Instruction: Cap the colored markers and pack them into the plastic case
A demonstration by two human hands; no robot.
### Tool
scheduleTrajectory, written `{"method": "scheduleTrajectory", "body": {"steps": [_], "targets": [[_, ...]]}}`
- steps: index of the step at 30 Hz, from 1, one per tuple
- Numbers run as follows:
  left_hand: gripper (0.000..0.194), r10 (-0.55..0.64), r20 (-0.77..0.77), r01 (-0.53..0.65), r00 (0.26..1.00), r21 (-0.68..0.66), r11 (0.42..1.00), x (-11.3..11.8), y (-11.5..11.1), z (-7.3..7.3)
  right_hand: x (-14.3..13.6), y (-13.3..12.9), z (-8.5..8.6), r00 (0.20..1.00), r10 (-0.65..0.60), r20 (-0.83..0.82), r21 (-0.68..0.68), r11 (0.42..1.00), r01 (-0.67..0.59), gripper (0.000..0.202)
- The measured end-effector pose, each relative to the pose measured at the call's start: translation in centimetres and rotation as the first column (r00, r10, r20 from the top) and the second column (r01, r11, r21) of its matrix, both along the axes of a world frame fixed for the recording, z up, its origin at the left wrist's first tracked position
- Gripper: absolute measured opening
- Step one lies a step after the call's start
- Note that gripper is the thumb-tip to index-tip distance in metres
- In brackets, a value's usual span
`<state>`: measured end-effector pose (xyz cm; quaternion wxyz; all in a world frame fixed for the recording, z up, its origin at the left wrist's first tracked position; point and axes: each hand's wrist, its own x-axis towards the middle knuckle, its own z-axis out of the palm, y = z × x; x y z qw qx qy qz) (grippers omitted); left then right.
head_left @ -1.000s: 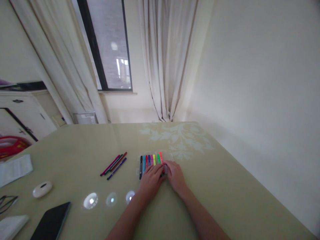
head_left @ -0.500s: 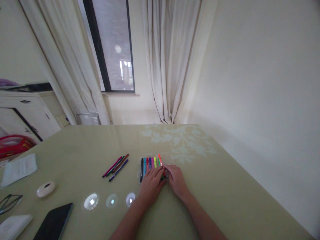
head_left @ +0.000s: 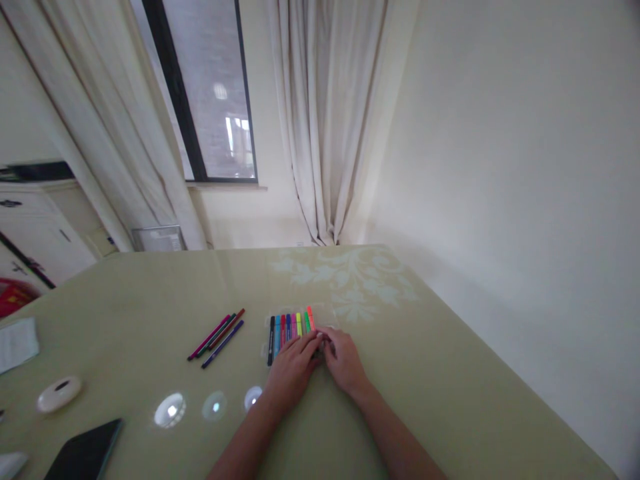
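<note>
A row of colored markers [head_left: 289,327] lies side by side in a clear plastic case [head_left: 327,315] on the table. My left hand [head_left: 293,367] rests over the lower ends of the markers, its fingers stretched toward the right. Against its fingertips sits my right hand [head_left: 344,359], with fingers curled in at the lower part of the orange marker [head_left: 311,317]. That marker's top end shows beside the green marker [head_left: 307,323]; its lower end is hidden by my hands. A gap separates the green marker from the yellow marker [head_left: 299,323].
Several loose slim pens [head_left: 216,337] lie left of the case. Farther left are a white oval object [head_left: 59,394], a black flat device [head_left: 85,450] and a pale blue sheet-like item [head_left: 18,345]. A wall [head_left: 525,200] borders the table on the right.
The orange marker, tilted before, now lies closer to the green one. Both hands stay at the case. The whole view has shifted, so things appear farther left.
</note>
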<state>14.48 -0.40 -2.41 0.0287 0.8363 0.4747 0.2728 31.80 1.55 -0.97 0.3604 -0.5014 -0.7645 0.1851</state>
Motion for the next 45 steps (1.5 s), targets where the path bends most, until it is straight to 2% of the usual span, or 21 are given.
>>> {"method": "scheduleTrajectory", "body": {"steps": [11, 15, 19, 26, 32, 41, 43, 45], "targets": [[0.035, -0.077, 0.088, 0.081, 0.993, -0.036, 0.996, -0.5, 0.1, 0.0, -0.3, 0.0, 0.4, 0.999, -0.032, -0.002, -0.016, 0.999, 0.032, 0.036], [0.033, -0.094, 0.070, 0.093, 0.993, 0.006, 0.996, -0.4, 0.1, -0.1, -0.3, -0.3, 0.6, 0.996, -0.007, 0.094, -0.005, 1.000, 0.007, 0.041], [0.030, -0.059, 0.062, 0.057, 0.996, 0.027, 0.998, -0.3, 0.0, 0.0, -0.4, -0.5, 1.0, 0.989, -0.021, 0.144, -0.002, 1.000, 0.022, 0.043], [0.028, -0.087, 0.046, 0.087, 0.995, -0.013, 0.996, 0.0, 0.1, 1.0, -0.6, -0.4, 1.3, 0.987, -0.040, 0.154, -0.016, 0.999, 0.043, 0.040], [0.032, -0.123, 0.025, 0.124, 0.992, -0.065, 0.990, -0.1, -0.1, 1.7, -0.9, -0.5, 1.2, 0.965, -0.012, 0.263, 0.033, 0.999, 0.004, 0.041], [0.035, -0.090, 0.052, 0.096, 0.995, -0.137, 0.986, 0.3, -0.5, 2.3, -1.5, 0.2, 1.3, 0.958, -0.039, 0.285, 0.021, 0.999, 0.035, 0.039], [0.035, -0.117, 0.056, 0.125, 0.992, -0.153, 0.980, -0.1, -1.0, 2.7, -1.5, 0.3, 1.5, 0.949, -0.036, 0.312, 0.020, 0.999, 0.032, 0.038], [0.033, -0.090, 0.096, 0.102, 0.991, -0.127, 0.987, -1.3, -1.5, 2.8, -1.6, 0.3, 1.6, 0.944, -0.038, 0.329, 0.019, 0.999, 0.034, 0.038]]}}
